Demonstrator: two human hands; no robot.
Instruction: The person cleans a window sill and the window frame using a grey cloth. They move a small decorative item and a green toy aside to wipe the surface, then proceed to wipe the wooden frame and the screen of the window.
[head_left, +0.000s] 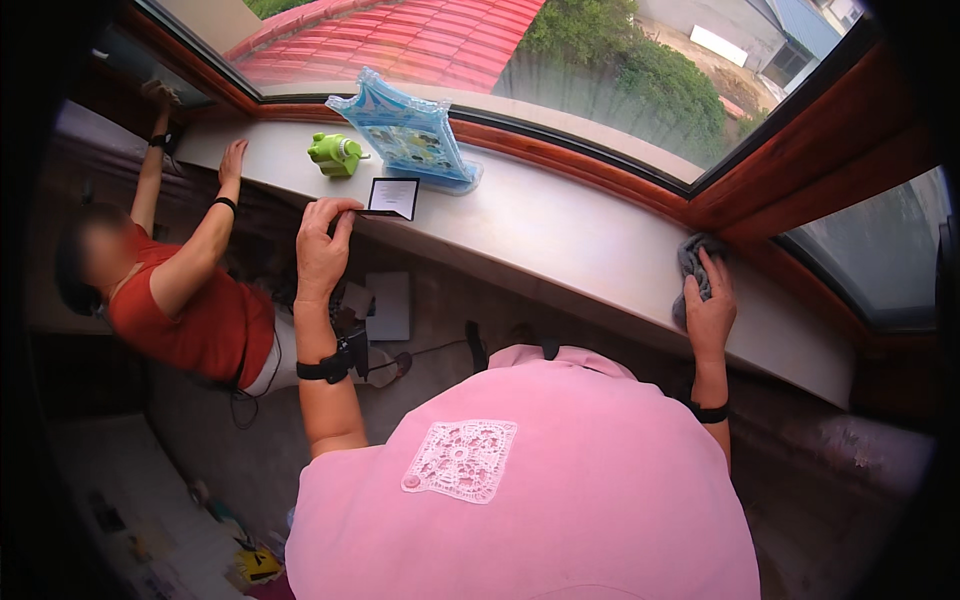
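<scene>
My left hand pinches the edge of a small black folding case between thumb and fingers. The case stands partly opened at the sill's front edge, a white printed panel facing up. Far to the right, my right hand presses a crumpled grey cloth onto the pale windowsill, close to the wooden window frame. Behind the case, a blue transparent stand-up frame with pictures leans on its base. Left of it sits a green pencil sharpener with a crank.
A person in a red top reaches toward the window on the left, one hand on the sill. The dark red wooden window frame borders the sill's back. A pale box-like object lies below the sill; clutter sits at lower left.
</scene>
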